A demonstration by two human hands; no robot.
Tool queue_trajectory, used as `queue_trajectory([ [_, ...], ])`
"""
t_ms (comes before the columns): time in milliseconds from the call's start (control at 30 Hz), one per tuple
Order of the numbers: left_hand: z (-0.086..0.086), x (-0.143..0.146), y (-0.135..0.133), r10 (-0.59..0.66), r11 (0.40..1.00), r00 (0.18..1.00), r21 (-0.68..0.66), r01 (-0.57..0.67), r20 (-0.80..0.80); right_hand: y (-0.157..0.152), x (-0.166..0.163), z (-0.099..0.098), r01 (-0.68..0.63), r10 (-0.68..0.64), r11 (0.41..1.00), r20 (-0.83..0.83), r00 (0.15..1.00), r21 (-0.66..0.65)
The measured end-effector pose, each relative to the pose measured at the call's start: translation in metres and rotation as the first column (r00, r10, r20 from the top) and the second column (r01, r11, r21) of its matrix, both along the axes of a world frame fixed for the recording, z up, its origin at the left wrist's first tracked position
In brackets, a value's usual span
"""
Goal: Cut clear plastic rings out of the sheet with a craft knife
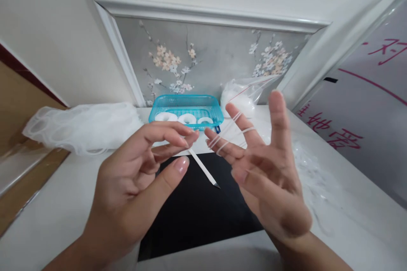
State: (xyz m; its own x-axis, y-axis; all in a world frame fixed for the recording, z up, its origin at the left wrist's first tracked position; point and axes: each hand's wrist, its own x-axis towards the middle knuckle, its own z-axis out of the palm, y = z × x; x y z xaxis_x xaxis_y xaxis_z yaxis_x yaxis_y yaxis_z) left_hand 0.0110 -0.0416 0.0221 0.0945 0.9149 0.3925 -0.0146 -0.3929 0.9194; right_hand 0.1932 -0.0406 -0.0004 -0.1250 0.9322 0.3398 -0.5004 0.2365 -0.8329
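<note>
1. Thin white strands [225,131] loop around fingers of your spread right hand [270,173], above the desk [60,207] and black mat [203,220].
2. Your left hand [124,186] hovers just left, fingers and thumb apart.

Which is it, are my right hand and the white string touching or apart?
Touching: the head view shows the white string looped around fingers of your right hand.

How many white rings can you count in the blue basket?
3 visible, in a row along the near side of the basket: a left ring, a middle ring and a right ring. Others may be hidden behind its front wall.
</note>
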Motion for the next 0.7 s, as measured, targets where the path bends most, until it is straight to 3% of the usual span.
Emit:
queue_trajectory([
  [167,0.0,0.0,0.001,-0.002,1.0,0.998,-0.014,0.003,0.069,0.006,0.004,0.004,-0.054,0.049,0.994,-0.051,0.997,-0.095],
  [367,0.002,-0.008,0.007,-0.178,0.972,0.969,-0.121,0.199,0.171,0.006,0.004,0.002,-0.125,0.111,0.981,-0.094,0.989,-0.148],
  [700,0.006,-0.013,0.007,-0.169,0.959,0.954,-0.182,0.217,0.247,0.003,0.005,0.004,-0.172,0.143,0.964,-0.149,0.978,-0.205],
])
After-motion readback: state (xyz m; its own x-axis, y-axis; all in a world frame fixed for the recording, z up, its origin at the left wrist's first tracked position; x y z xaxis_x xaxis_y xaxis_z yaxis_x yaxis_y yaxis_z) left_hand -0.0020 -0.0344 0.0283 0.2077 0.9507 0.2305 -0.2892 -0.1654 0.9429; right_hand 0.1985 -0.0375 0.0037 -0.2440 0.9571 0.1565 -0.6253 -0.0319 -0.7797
